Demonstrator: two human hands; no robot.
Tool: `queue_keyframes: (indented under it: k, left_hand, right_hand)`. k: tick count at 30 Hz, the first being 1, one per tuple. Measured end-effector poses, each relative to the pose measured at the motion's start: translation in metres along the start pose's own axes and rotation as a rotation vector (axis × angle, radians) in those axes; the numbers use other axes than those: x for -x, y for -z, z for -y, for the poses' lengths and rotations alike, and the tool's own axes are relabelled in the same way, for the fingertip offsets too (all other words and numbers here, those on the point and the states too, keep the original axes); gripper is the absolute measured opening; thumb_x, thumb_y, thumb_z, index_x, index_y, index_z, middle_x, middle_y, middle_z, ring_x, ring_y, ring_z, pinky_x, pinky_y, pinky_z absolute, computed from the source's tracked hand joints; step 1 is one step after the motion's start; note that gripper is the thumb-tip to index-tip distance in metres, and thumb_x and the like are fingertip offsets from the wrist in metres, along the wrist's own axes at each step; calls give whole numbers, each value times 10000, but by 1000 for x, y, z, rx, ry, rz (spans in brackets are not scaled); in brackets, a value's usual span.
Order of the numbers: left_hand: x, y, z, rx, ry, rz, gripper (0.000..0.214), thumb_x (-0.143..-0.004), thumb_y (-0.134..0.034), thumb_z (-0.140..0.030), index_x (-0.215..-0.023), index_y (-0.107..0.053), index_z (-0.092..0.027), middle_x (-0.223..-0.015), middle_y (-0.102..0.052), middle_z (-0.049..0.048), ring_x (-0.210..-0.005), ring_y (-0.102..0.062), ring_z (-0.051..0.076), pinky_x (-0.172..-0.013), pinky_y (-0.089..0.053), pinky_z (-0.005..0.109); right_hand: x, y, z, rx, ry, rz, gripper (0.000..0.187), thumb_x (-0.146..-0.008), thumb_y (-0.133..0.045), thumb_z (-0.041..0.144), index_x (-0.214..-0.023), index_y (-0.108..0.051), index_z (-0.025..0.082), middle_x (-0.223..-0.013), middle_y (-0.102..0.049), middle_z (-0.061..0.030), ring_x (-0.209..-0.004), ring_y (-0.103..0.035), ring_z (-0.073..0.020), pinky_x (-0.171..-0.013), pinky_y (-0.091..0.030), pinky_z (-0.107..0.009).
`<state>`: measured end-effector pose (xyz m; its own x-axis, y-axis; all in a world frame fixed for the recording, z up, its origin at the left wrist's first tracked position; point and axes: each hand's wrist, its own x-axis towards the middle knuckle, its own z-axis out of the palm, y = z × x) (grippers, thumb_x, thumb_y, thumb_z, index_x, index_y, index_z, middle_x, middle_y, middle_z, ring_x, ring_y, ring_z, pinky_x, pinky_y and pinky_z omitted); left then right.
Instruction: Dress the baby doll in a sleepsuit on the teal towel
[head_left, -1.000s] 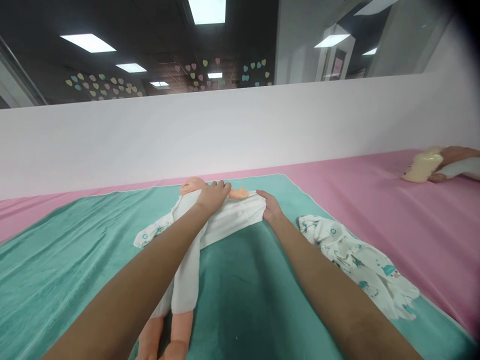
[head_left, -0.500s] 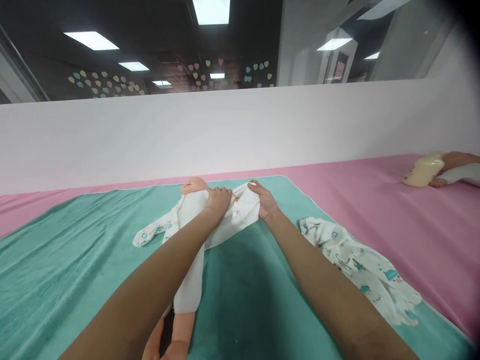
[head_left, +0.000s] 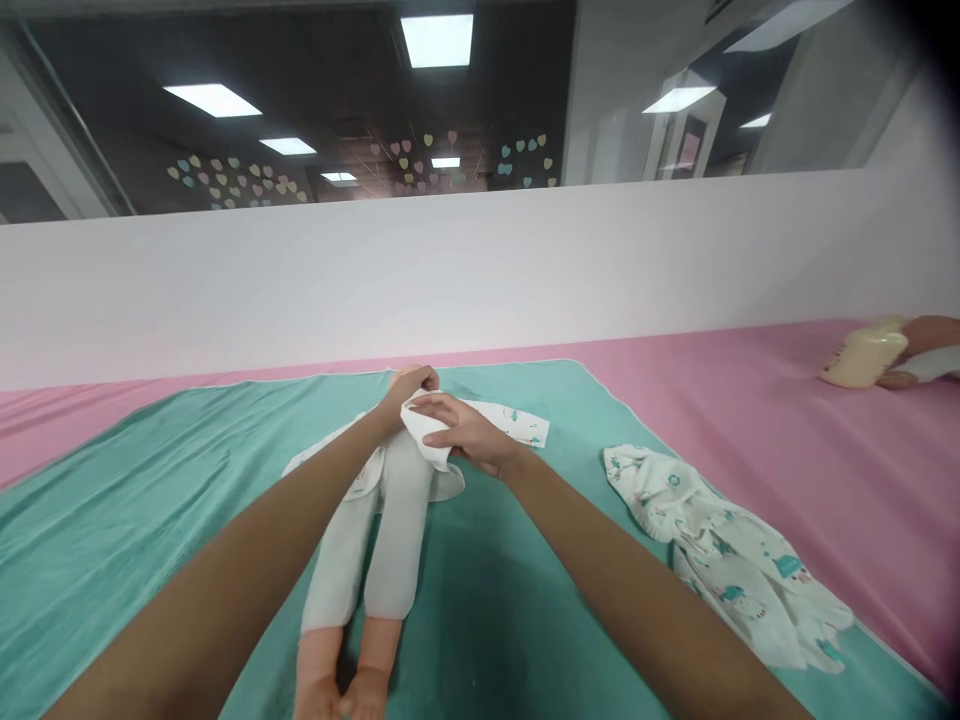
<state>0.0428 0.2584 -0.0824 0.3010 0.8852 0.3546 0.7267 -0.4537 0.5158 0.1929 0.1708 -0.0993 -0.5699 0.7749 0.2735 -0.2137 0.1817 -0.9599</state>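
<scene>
A baby doll [head_left: 380,640] lies on its back, bare feet towards me, in white trousers [head_left: 397,540]. Its white baby shirt [head_left: 435,455] has a teal print on the sleeve [head_left: 517,422], which stretches out flat to the right. My right hand [head_left: 465,432] is closed on the white front edge of the shirt, thumb below and fingers above. At the doll's upper chest, my left hand [head_left: 409,388] has its fingers curled in; what they grip is hidden. The doll's head is mostly covered by that hand.
A crumpled printed baby garment [head_left: 727,550] lies to the right on the green blanket [head_left: 510,600]. Beyond it, on the pink mat [head_left: 750,400], is a pale yellow baby bottle [head_left: 862,355] beside part of another doll or arm [head_left: 930,340]. A white wall [head_left: 480,270] stands behind.
My right hand has moved left, bringing the stretched shirt edge in over the doll's body. The printed sleeve now lies out to the right, and my left hand has shifted slightly left.
</scene>
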Motion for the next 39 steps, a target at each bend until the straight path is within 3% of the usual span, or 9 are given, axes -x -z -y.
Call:
queue_keyframes:
  k: [4, 8, 13, 17, 22, 26, 31, 35, 39]
  left_hand:
    - [11, 28, 25, -214, -99, 2, 180, -683, -444, -102, -711, -602, -184, -763, -570, 1, -731, -517, 132, -671, -402, 246]
    - [25, 44, 39, -325, -46, -85, 139, -699, -446, -129, -687, -571, -188, -793, -558, 25, -769, -525, 161, -653, -377, 263]
    - [37, 34, 24, -288, 86, 125, 394, -724, -538, -507, -1003, -565, -230, -902, -626, 21, -754, -573, 178, -614, -398, 259]
    - [33, 15, 12, -340, 118, 128, 339, -691, -606, -431, -956, -583, -221, -927, -640, 46, -849, -583, 216, -679, -408, 287]
    - [24, 15, 14, -238, 171, -73, 238, -847, -394, -295, -1044, -507, -222, -911, -628, 31, -809, -583, 157, -670, -415, 255]
    - [39, 25, 34, -179, 225, -161, 230, -830, -419, -285, -1033, -502, -213, -902, -622, 30, -761, -579, 151, -648, -411, 250]
    - [104, 31, 70, 3, 341, -168, 283, -820, -450, -439, -915, -560, -197, -919, -635, 41, -840, -579, 186, -725, -416, 278]
    - [144, 29, 83, 366, 332, -67, 413, -829, -394, -551, -936, -587, -202, -1021, -620, 39, -992, -540, 196, -836, -399, 279]
    - [147, 15, 78, 550, 393, -66, 431, -775, -462, -598, -912, -540, -197, -849, -587, 11, -804, -537, 171, -688, -417, 263]
  right_hand:
    - [-1, -20, -10, 217, 29, 69, 500, -692, -634, 256, -1174, -499, 260, -1293, -485, -48, -1160, -457, -207, -648, -461, -230]
    - [-5, -39, -25, 588, 100, -68, 392, -717, -532, 158, -1096, -533, 256, -1150, -586, -4, -907, -556, -158, -728, -433, -282]
    - [0, -63, -47, 1030, 291, -203, 350, -727, -465, 105, -1050, -544, 215, -1000, -632, -31, -890, -543, -190, -783, -389, -336]
    - [13, -80, -62, 1225, 461, -155, 336, -765, -429, 86, -1069, -536, 183, -1122, -599, -77, -1019, -500, -231, -859, -348, -395]
    - [27, -82, -60, 1161, 537, -103, 308, -835, -402, 138, -1115, -517, 199, -1268, -518, -76, -1105, -470, -217, -916, -337, -392]
    - [30, -65, -56, 1049, 506, -266, 247, -870, -432, 258, -1088, -536, 208, -1246, -524, -89, -1156, -436, -214, -976, -301, -397]
    - [23, -17, -71, 822, 163, -703, 227, -851, -430, 390, -807, -553, 204, -866, -586, -56, -854, -524, -197, -796, -409, -343]
    - [16, 7, -90, 551, -101, -708, 333, -794, -463, 503, -692, -558, 201, -764, -591, -31, -773, -541, -190, -741, -437, -330]
    - [6, -3, -98, 287, -134, -704, 406, -757, -514, 536, -967, -593, 198, -1014, -633, -57, -915, -580, -197, -793, -464, -326]
